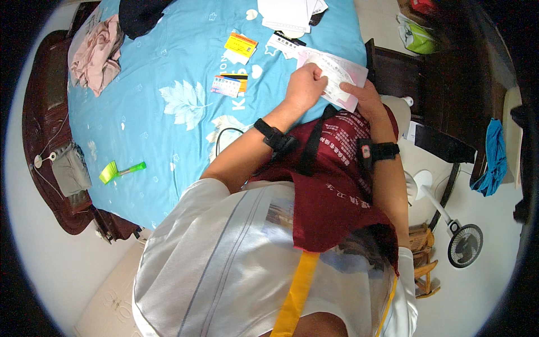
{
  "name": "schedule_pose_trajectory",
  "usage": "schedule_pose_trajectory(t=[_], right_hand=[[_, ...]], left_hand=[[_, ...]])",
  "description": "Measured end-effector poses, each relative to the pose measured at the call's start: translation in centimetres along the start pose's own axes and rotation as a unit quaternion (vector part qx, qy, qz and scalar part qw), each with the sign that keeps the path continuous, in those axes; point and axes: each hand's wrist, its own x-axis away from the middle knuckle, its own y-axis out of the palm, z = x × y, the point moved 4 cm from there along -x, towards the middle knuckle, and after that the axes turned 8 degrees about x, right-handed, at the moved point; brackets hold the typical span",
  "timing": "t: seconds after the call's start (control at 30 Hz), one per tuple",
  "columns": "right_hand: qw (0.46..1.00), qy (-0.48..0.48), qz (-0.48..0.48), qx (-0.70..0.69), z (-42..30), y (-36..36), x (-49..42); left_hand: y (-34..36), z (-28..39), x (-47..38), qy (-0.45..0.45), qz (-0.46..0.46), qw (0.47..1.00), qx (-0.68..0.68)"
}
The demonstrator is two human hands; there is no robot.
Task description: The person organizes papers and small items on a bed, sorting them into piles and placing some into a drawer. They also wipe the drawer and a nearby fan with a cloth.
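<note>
Pink and white papers [343,80] bearing writing are between my hands at the bed's near right edge. My left hand [307,86] has its fingers curled at their left side, pinching a white slip on top. My right hand [368,99] grips their lower right corner, thumb on top. Left of them on the blue bedding lie a yellow card [241,44] over white paper, and a light printed card [225,86] over a yellow and black one. A black-and-white card [286,41] lies just beyond the papers, below a stack of white sheets [286,14].
A green-handled brush [132,168] and a crumpled pink cloth [99,54] lie on the bed's left part. Black fabric [141,17] is at the far side. Dark wooden furniture [446,88], a blue cloth [492,158] and a fan [465,245] stand to the right.
</note>
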Motion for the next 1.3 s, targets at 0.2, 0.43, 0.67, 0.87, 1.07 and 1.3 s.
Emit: schedule_pose_trajectory(t=[0.2, 0.43, 0.67, 0.87, 1.07, 1.3], right_hand=[[0.998, -0.03, 0.046, -0.033, 0.9, -1.2, -0.9], [0.997, -0.016, 0.016, -0.067, 0.6, -1.0, -0.7], [0.998, -0.017, 0.02, -0.061, 0.7, -1.1, -0.7], [0.999, 0.001, 0.042, -0.024, 0.9, -1.4, -0.8], [0.999, 0.004, 0.04, -0.025, 1.0, -1.4, -0.9], [0.999, 0.001, 0.03, -0.025, 0.9, -1.3, -0.9]], left_hand=[[-8.1, 0.9, -2.4, 0.03, 0.197, 0.967, -0.158], [-22.4, -7.0, -7.2, -0.114, 0.212, 0.935, -0.261], [-20.2, -6.2, -6.3, -0.037, 0.174, 0.93, -0.321], [-18.2, -2.5, -1.5, 0.139, 0.304, 0.871, -0.359], [-23.0, -6.6, 1.2, -0.122, 0.254, 0.957, 0.069], [-24.4, -6.7, 2.4, -0.188, 0.057, 0.969, 0.151]])
